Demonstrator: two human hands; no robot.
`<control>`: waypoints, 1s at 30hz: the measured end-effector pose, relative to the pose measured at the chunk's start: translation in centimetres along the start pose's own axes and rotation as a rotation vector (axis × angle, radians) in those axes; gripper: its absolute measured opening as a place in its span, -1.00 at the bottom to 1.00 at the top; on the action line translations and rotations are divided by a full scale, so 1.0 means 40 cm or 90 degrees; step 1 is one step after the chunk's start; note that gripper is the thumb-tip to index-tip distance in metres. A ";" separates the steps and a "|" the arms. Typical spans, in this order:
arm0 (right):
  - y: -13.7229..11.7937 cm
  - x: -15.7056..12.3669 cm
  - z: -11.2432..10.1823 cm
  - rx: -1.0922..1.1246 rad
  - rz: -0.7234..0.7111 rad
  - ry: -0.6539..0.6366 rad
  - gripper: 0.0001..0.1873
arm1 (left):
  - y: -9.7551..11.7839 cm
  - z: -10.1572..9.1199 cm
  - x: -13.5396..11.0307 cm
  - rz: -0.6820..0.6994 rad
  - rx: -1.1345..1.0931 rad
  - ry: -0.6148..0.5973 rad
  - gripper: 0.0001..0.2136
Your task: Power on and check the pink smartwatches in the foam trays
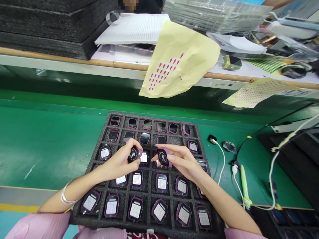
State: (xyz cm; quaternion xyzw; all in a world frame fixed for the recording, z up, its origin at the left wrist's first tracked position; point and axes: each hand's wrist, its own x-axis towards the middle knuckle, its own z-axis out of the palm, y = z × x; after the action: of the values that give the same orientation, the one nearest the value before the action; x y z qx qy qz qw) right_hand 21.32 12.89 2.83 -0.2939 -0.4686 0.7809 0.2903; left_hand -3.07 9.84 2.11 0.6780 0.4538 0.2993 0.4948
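Observation:
Above a black foam tray [147, 202] my two hands each hold a purple-framed smartwatch body. My left hand [126, 159] pinches one smartwatch [134, 154], its dark screen lit with a small picture. Between thumb and fingers of my right hand [183, 159] is another smartwatch [163, 156], tilted, its screen showing a similar picture. Most compartments around them hold strapless watch bodies. Toward the front, a watch [136, 208] and its neighbours show white, grid-like screens. In the far rows, a watch [115, 120] and others have dark screens. My hands hide some middle compartments.
A green mat [50, 139] covers the bench. To the right lie a white cable [223, 156], a light-green pen-like tool [244, 186] and black wires. A shelf [119, 64] crosses behind, bearing black foam blocks [45, 26], papers and a hanging yellow sticker sheet [189, 56].

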 end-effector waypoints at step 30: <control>-0.004 -0.004 0.000 -0.036 -0.009 0.031 -0.61 | -0.003 0.000 0.002 0.025 -0.041 0.032 -0.75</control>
State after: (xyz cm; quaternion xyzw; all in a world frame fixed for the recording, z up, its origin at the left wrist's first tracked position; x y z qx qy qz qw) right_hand 21.45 12.84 2.98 -0.3176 -0.4852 0.7581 0.2983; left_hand -3.08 9.91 1.98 0.6626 0.4426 0.3408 0.4989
